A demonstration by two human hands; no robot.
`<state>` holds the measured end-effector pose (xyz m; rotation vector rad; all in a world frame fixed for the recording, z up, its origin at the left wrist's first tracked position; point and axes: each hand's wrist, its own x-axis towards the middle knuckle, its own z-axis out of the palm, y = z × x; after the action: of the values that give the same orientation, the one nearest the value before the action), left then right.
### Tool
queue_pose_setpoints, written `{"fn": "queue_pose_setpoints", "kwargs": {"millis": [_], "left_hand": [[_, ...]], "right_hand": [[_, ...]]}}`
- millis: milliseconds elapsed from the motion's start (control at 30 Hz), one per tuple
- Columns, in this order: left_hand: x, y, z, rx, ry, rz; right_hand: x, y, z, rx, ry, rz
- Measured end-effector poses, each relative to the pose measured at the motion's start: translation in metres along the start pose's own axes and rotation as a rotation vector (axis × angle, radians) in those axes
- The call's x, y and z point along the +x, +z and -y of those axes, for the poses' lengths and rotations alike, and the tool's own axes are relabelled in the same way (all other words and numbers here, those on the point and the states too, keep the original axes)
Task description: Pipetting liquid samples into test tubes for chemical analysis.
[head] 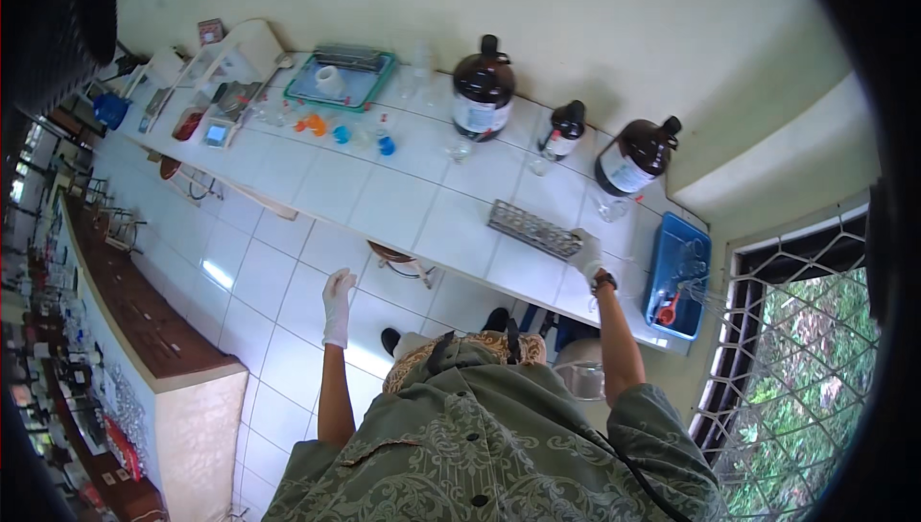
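Observation:
My right hand (586, 252), in a white glove with a band at the wrist, grips the right end of a metal test tube rack (532, 229). The rack lies on the white tiled bench (388, 198) near its front edge; whether tubes stand in it is too small to tell. My left hand (337, 306), also gloved, is raised in front of the bench over the floor. It holds nothing that I can see, its fingers loosely bent. Behind the rack stand a small clear glass vessel (538, 165) and another glass vessel (611, 209).
Brown glass bottles (483, 90) line the wall. A blue tray (683, 227) with glassware sits at the right end. Leftward are flasks with orange (315, 125) and blue liquid (386, 145), a green-rimmed tray (295, 94) and a balance (216, 135). A stool (396, 257) stands under the bench.

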<state>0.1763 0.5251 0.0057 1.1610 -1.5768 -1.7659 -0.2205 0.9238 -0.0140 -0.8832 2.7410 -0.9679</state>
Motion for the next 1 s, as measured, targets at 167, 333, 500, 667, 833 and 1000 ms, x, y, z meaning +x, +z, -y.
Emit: {"fn": "queue_pose_setpoints", "kwargs": {"millis": [167,333,500,667,833,1000], "left_hand": [[0.007,-0.136,0.002,0.028,0.039,-0.067],[0.038,-0.239,0.006,0.018,-0.012,-0.093],[0.098,-0.256,-0.022,0.006,0.011,0.077],[0.165,-0.232,-0.063,0.017,0.101,0.254],[0.231,-0.223,-0.077,0.112,0.109,0.367],[0.291,-0.264,-0.051,0.113,0.032,0.415]], "right_hand": [[0.005,0.001,0.022,-0.051,0.023,-0.072],[0.025,0.025,0.125,0.051,0.153,-0.056],[0.063,0.079,0.222,0.039,0.118,-0.081],[0.107,0.158,0.280,0.036,0.000,-0.026],[0.145,0.230,0.336,0.068,0.007,0.056],[0.187,0.290,0.388,0.059,-0.001,0.062]]}}
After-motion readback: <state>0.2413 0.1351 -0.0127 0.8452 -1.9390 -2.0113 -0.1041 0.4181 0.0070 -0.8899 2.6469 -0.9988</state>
